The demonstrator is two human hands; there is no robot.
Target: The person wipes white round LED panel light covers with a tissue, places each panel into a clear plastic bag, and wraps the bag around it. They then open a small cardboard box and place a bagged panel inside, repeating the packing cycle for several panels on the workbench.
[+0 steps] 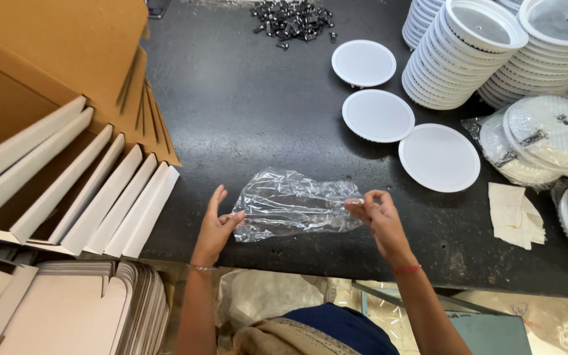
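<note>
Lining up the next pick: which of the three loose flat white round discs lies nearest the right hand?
The lowest white disc, right of the other two, just above the right hand.

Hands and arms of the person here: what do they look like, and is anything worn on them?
Both forearms are bare, with no sleeves or gloves. The left hand has a thin silvery bangle at its wrist. The right hand has a thin red thread band around its wrist. No rings are clearly visible.

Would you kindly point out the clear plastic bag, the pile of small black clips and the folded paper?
clear plastic bag [294,204], head view, crinkled middle.
pile of small black clips [292,20], head view, pile's centre.
folded paper [514,213], head view, top sheet.
</note>
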